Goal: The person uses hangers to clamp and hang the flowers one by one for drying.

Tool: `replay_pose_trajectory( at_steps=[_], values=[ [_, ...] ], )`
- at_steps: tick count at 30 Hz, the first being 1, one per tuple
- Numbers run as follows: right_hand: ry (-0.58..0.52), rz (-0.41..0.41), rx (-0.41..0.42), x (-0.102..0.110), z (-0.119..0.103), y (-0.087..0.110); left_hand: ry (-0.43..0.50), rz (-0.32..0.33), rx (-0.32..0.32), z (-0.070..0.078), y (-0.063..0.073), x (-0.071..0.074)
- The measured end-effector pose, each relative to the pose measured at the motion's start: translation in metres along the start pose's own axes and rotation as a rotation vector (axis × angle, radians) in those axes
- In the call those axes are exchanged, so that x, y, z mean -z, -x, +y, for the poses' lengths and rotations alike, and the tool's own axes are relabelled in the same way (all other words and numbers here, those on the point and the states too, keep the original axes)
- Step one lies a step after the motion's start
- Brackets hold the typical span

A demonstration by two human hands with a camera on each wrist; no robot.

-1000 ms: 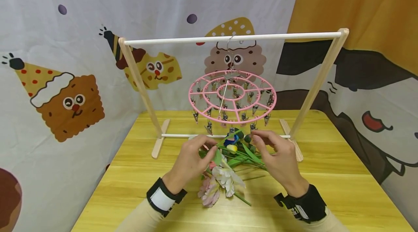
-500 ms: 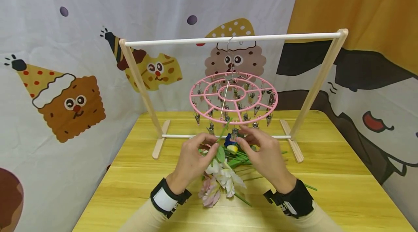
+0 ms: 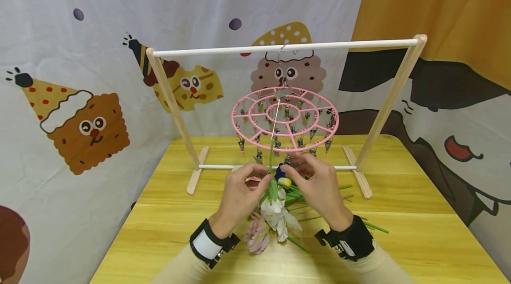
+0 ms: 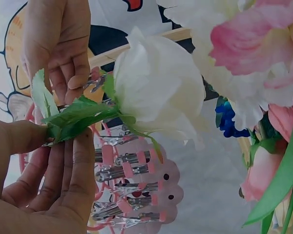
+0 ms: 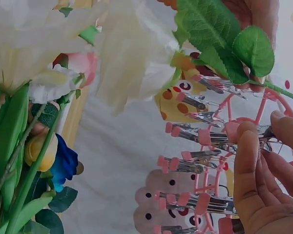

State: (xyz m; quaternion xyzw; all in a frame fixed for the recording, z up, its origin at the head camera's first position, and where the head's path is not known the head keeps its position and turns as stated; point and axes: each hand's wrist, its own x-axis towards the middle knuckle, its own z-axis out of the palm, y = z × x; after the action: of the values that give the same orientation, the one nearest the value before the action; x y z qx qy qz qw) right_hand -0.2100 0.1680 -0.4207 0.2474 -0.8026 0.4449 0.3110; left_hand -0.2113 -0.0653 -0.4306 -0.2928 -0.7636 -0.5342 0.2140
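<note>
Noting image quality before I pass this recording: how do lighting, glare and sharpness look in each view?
Head view: bright, with a pale sheen on the wooden table near the bottom edge; left wrist view: dimmer, turned sideways, the white rose pale with soft petal detail; right wrist view: also dim and sideways, the rose's petals hazy, the pink-tipped metal clips more crisply outlined.

1. Looks like thin, matt cloth on the rose [image 4: 158,85].
2. Bumpy veins and little shine on the leaf [image 5: 210,34].
3. Smooth plastic look along the stem [image 3: 271,156].
4. Shiny metal for the clips [image 5: 219,204], with smooth pink tips [image 5: 203,204].
5. Smooth pink plastic for the ring [image 3: 283,123].
6. Shiny metal for the hook [image 3: 278,55].
7. Dull wood for the posts [image 3: 171,104].
8. Glossy wood look on the table [image 3: 399,230].
9. Wrinkly, matt cloth for the curtain [image 3: 191,9].
</note>
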Motion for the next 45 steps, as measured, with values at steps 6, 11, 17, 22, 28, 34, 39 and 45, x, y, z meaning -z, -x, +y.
replay_pose_trajectory(
  at_steps=[6,11,17,22,28,34,39,45],
  values=[
    [-0.060,0.010,-0.004,-0.0016,0.0010,-0.0003,0.033,0.001,0.032,-0.0005,0.0011,-0.0015],
    [-0.126,0.018,-0.031,-0.0013,0.0015,0.0006,0.042,-0.002,0.062,-0.0031,0.0032,-0.0029],
    [-0.209,0.009,-0.096,0.0021,0.0021,-0.0008,0.056,-0.003,0.105,-0.0042,0.0042,-0.0043],
    [-0.246,0.004,-0.118,0.0040,0.0029,-0.0032,0.068,-0.003,0.133,-0.0038,0.0031,-0.0048],
    [-0.272,0.001,-0.171,0.0050,0.0009,-0.0035,0.079,0.006,0.143,-0.0021,0.0021,-0.0056],
    [-0.311,0.018,-0.204,0.0038,0.0011,-0.0031,0.087,0.009,0.167,-0.0016,0.0024,-0.0070],
    [-0.396,0.038,-0.220,0.0019,0.0015,-0.0043,0.083,0.012,0.177,-0.0014,0.0030,-0.0074],
    [-0.453,0.057,-0.252,-0.0015,-0.0001,-0.0053,0.101,0.012,0.179,0.0002,0.0035,-0.0092]
  ],
)
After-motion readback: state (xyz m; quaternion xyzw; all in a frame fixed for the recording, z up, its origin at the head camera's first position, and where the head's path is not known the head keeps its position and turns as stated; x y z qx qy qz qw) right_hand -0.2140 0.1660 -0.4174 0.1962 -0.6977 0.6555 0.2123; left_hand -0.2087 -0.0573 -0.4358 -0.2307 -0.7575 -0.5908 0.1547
